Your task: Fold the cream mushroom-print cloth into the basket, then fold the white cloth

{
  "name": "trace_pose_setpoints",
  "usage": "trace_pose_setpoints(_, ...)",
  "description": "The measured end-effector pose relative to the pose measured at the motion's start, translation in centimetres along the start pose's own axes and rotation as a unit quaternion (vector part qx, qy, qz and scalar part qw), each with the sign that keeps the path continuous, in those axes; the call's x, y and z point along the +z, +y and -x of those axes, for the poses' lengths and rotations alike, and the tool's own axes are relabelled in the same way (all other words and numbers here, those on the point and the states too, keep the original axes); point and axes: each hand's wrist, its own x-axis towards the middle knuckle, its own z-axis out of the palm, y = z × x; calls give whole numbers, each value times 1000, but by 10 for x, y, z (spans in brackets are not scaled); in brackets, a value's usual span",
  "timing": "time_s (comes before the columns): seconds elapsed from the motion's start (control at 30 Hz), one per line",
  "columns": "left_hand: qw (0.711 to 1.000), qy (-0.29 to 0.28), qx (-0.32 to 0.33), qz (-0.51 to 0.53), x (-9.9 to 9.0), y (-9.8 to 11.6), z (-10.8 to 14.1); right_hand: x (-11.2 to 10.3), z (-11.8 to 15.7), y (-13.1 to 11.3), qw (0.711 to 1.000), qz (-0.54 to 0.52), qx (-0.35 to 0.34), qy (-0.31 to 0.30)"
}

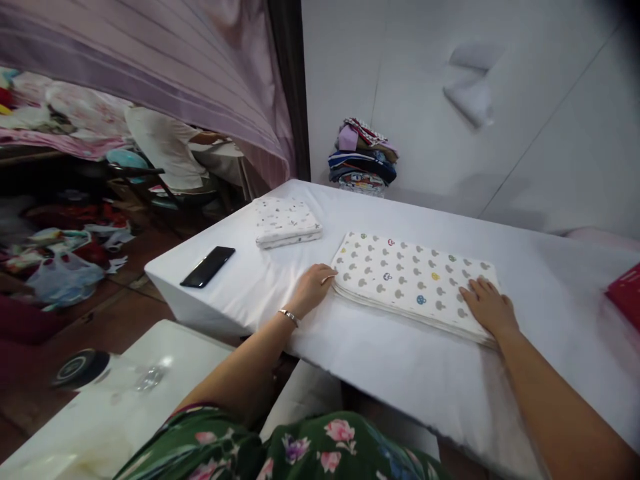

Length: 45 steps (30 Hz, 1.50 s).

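Observation:
A long folded white cloth (400, 267) with grey and coloured mushroom prints lies in several layers on the white-covered table (400, 363). At its left end, my left hand (315, 287) is closed on the near corner, fingers together at the edge. My right hand (490, 307) lies flat with fingers spread on top of the cloth's right end. A smaller folded white cloth (287, 220) with small dark prints sits farther back on the left, apart from both hands.
A black phone (207, 267) lies near the table's left edge. Folded clothes (363, 157) are stacked behind the table against the wall. A red item (625, 293) is at the far right. At lower left stands a white surface (165, 373). A person in white (165, 147) sits beyond the curtain.

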Motion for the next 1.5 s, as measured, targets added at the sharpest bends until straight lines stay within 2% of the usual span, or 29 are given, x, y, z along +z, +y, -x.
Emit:
trace_pose_setpoints(0.1,992,-58,92,-61,-3,8,-2,0,0,0,1000,0,0,5)
trace_pose_setpoints(0.2,981,-102,141,-87,-6,12,-4,2,-1,3,1000,-3,1,4)
trace_pose_setpoints(0.57,960,-169,183,-127,-11,8,-11,2,-1,3,1000,1,4,2)
trace_pose_setpoints(0.73,950,-158,219,-158,-11,7,-16,-1,0,1,1000,1,10,-5)
trace_pose_setpoints(0.93,951,-118,236,-158,-15,1,-7,-1,0,1,1000,0,11,-3)
trace_pose_setpoints(1.23,951,-112,244,-156,-11,-5,-2,0,-1,3,1000,-21,17,-1)
trace_pose_setpoints(1.5,952,-135,230,-150,-15,-3,2,3,0,5,1000,-21,8,14)
